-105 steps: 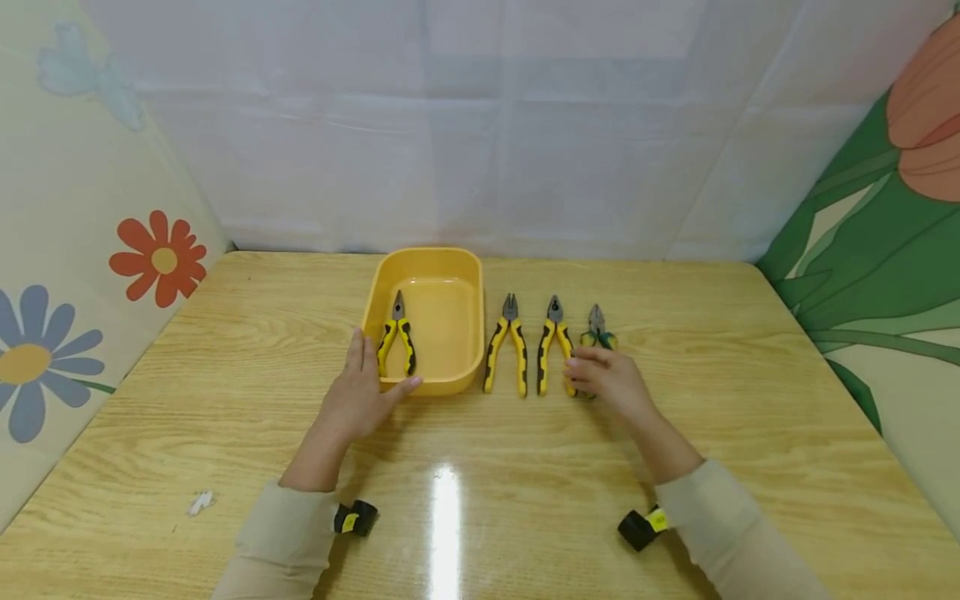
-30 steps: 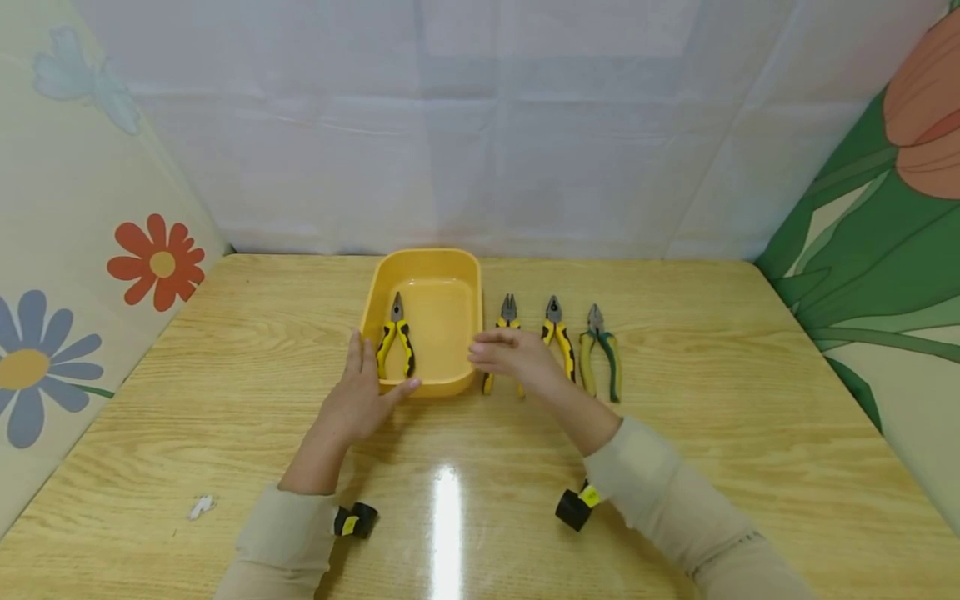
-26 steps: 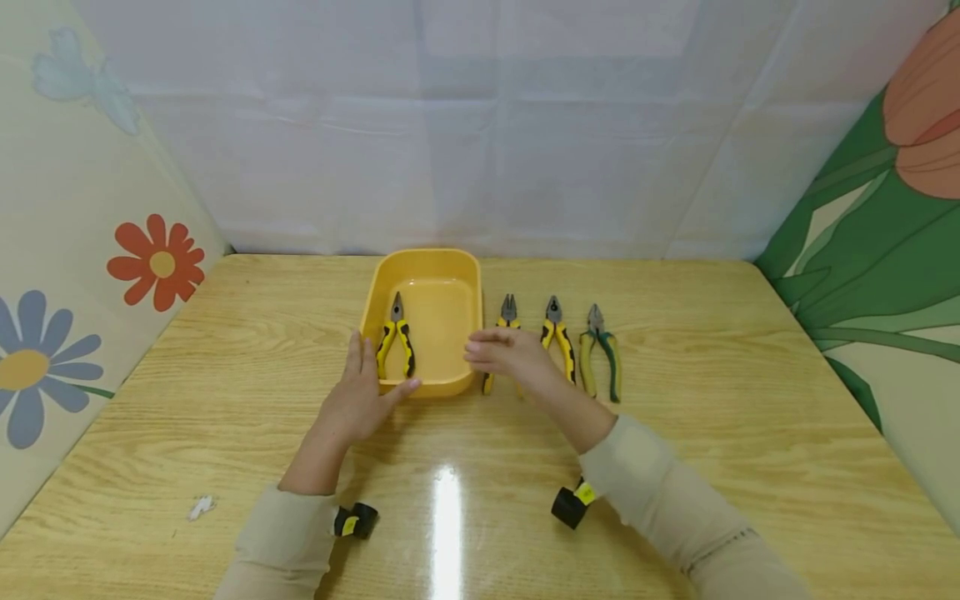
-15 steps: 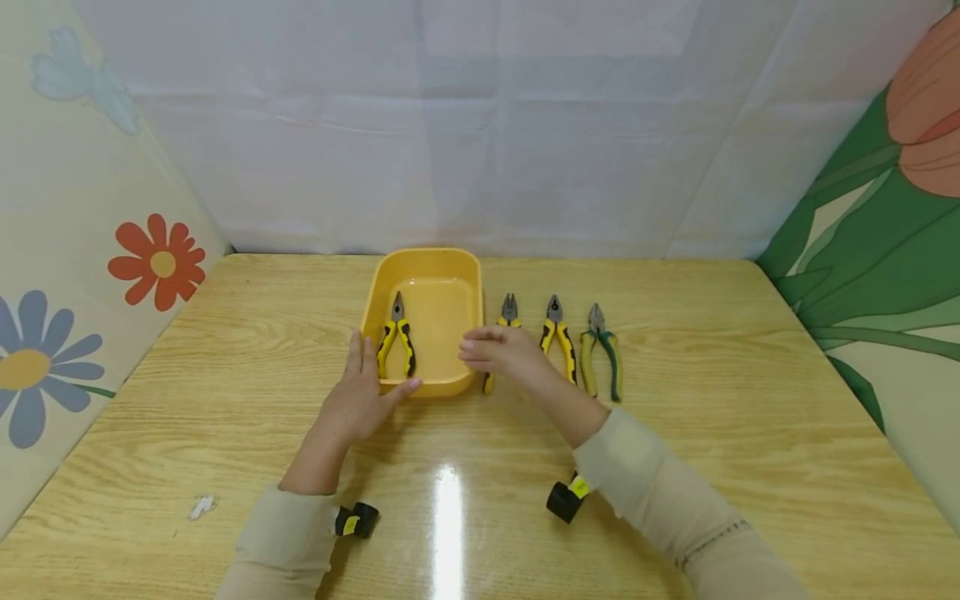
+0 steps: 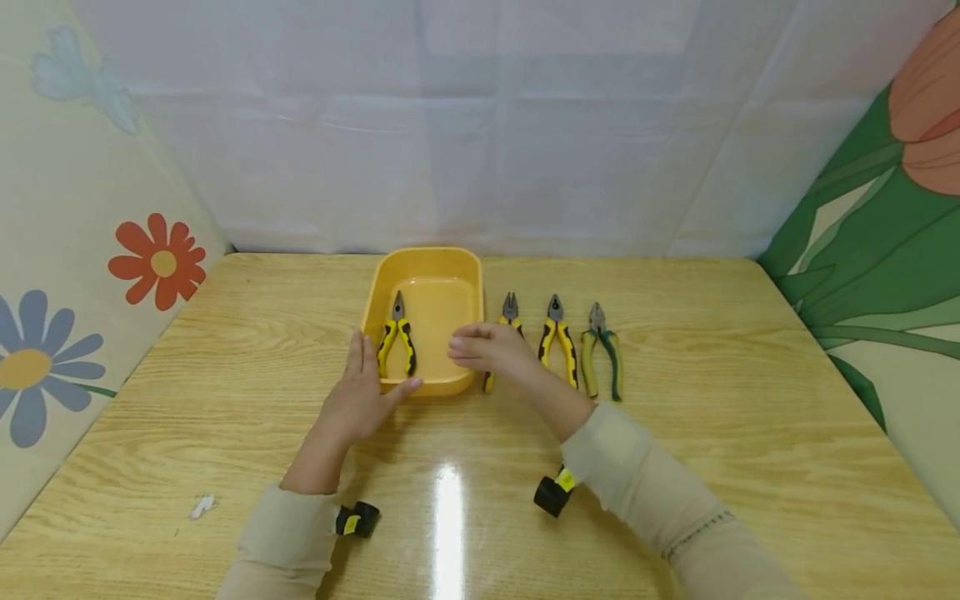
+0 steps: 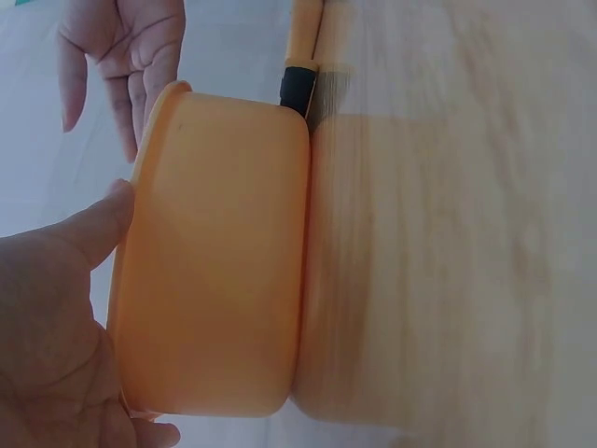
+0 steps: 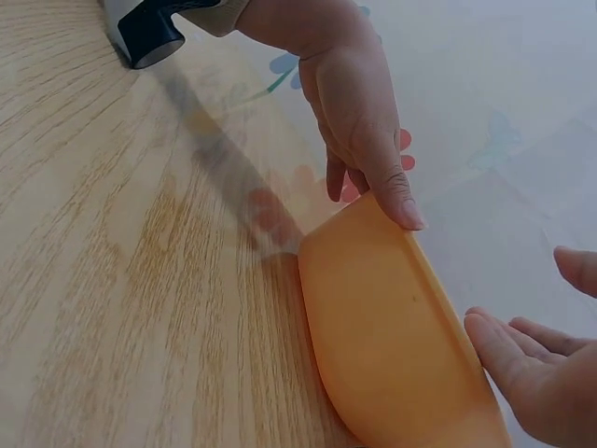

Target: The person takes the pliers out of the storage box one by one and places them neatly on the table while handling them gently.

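Note:
A yellow plastic box (image 5: 430, 388) stands on the table with yellow-and-black long-nose pliers (image 5: 398, 310) inside, at its left. My left hand (image 5: 354, 402) rests on the near left corner, fingers straight along the left side and thumb on the near rim. Over the box's right rim reaches my right hand (image 5: 497, 350), fingers loosely bent; its bare palm (image 6: 138, 51) shows in the left wrist view, holding nothing. The right hand partly covers yellow-and-black pliers (image 5: 511, 307) beside the box. Further right lie combination pliers (image 5: 555, 308) and green-handled pliers (image 5: 615, 367).
The pliers outside the box lie in a row with their heads away from me. A small white scrap (image 5: 202, 506) is at the table's near left. Behind the wooden table (image 5: 675, 350) hangs a white cloth (image 5: 480, 150).
My right hand has moved left from over the green-handled pliers to the box's right rim, continuing slightly inward over the last second. The left hand and the box stay where they were.

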Motion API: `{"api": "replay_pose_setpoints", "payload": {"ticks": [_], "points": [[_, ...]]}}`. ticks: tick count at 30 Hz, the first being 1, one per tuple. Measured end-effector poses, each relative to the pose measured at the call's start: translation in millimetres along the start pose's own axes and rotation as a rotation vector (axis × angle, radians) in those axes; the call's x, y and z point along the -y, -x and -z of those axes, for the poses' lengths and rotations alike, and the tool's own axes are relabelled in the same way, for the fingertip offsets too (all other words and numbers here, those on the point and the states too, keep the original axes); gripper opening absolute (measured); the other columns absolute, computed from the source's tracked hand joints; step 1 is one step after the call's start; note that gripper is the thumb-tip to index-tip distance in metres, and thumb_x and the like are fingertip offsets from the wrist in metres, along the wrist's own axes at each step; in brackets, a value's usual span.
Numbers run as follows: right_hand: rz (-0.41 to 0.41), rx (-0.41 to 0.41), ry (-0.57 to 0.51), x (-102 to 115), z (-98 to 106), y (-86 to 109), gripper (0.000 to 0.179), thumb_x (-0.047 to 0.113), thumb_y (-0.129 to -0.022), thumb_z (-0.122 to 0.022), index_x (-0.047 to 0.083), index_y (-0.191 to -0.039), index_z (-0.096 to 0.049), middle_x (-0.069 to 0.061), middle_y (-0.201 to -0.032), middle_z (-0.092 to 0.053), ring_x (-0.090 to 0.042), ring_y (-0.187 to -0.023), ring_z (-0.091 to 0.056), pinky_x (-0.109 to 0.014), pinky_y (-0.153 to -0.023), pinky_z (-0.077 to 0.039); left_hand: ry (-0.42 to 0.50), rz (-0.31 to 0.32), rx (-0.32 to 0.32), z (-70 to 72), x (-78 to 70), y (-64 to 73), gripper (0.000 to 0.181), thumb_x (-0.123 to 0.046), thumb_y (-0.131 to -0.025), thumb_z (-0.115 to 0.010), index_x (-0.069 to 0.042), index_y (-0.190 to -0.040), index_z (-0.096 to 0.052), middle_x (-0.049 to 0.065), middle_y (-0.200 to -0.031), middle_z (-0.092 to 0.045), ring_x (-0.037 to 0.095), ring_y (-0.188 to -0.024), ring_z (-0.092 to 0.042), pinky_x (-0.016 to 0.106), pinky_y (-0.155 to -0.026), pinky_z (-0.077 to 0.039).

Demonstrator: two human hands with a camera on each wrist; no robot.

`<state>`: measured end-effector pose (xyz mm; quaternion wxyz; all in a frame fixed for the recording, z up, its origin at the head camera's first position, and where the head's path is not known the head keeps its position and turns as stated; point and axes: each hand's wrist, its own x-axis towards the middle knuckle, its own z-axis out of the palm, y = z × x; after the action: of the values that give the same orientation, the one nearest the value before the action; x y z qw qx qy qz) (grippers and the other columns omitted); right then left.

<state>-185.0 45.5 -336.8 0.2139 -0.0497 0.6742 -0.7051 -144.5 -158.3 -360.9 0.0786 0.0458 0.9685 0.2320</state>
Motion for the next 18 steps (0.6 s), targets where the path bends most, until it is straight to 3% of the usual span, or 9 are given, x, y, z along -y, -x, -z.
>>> {"api": "replay_pose_setpoints", "payload": {"ticks": [10, 18], "points": [[0.000, 0.032, -0.013, 4, -8, -4.8, 0.038, 0.011, -0.083, -0.057, -0.009, -0.114, -0.046, -0.025, -0.113, -0.049, -0.026, -0.097, -0.055, -0.026, -0.078, -0.046, 0.018, -0.002, -0.009, -1.4, 0.1, -0.4, 0.097, -0.060, -0.081, -0.039, 0.006, -0.134, 0.008, 0.018, -0.138, 0.021, 0.047, -0.118, -0.022, 0.054, -0.087, -0.032], [-0.020, 0.006, 0.006, 4, -15, -8.9, 0.035, 0.011, -0.083, -0.058, -0.009, -0.110, -0.050, -0.025, -0.111, -0.051, -0.026, -0.094, -0.056, -0.027, -0.076, -0.047, 0.014, -0.003, -0.011, -1.5, 0.5, 0.2, 0.097, -0.060, -0.081, -0.039, 0.006, -0.134, 0.009, 0.018, -0.139, 0.020, 0.047, -0.117, -0.023, 0.054, -0.086, -0.033]]}}
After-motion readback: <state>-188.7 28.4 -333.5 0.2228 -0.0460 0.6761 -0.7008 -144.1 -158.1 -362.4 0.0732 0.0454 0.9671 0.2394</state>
